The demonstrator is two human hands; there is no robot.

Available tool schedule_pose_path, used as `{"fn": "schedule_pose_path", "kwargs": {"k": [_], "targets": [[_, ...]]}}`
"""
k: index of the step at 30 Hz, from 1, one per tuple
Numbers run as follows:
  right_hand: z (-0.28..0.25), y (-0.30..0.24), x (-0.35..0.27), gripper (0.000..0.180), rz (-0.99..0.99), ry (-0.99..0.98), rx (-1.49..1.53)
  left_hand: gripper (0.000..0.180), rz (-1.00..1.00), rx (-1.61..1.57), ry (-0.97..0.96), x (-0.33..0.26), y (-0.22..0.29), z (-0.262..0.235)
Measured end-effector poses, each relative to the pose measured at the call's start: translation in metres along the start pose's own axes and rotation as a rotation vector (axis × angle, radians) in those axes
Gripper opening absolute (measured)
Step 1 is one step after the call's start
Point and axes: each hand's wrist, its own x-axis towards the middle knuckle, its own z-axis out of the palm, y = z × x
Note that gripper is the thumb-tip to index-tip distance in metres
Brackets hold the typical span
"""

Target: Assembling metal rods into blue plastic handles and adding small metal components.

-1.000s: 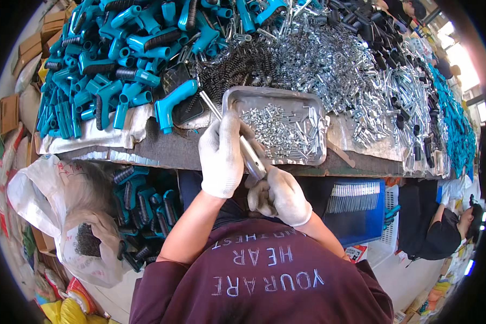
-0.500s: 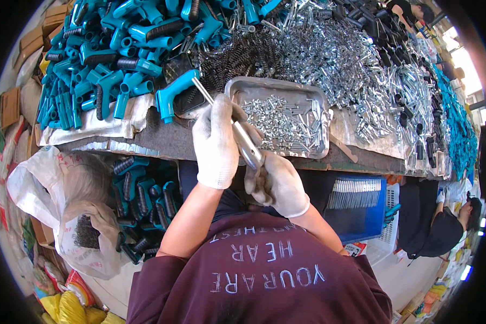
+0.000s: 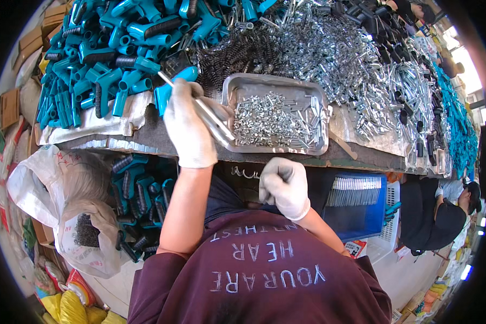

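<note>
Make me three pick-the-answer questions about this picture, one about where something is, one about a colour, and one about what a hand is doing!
1. Where is the metal tray?
A. on the bench top
B. on the floor
C. in the white sack

2. What colour are the plastic handles?
A. red
B. teal blue
C. yellow

3. What is the left hand doing?
A. lying flat and empty
B. holding thin metal rods
C. gripping a hammer

Answers:
1. A, the tray sits on the bench beside the piled parts.
2. B, the heap is teal blue with black grips.
3. B, the glove closes around the metal rods.
</note>
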Motion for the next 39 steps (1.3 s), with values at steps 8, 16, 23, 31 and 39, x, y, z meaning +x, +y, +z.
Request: {"fn": "schedule_pose_path", "kwargs": {"k": [8, 16, 23, 31, 39], "targets": [[-0.036, 0.05, 0.006, 0.028, -0.163, 0.119, -1.047, 0.038, 0.052, 0.054, -0.062, -0.005, -0.001, -0.003], [-0.015, -0.001, 0.007, 0.028, -0.134, 0.016, -0.515, 0.031, 0.058, 0.124, -0.196, -0.03, -0.014, 0.012], [-0.007, -0.007, 0.008, 0.023, -0.088, 0.064, 0.031, 0.042, 0.33, 0.243, -0.511, -0.053, -0.042, 0.006], [-0.041, -0.01, 0.005, 0.048, -0.065, -0.049, 0.034, 0.023, 0.033, 0.237, -0.645, -0.043, 0.0, -0.01], [-0.037, -0.019, 0.013, 0.037, -0.165, 0.104, -0.282, 0.047, 0.723, 1.218, -1.016, -0.032, 0.02, -0.019]]}}
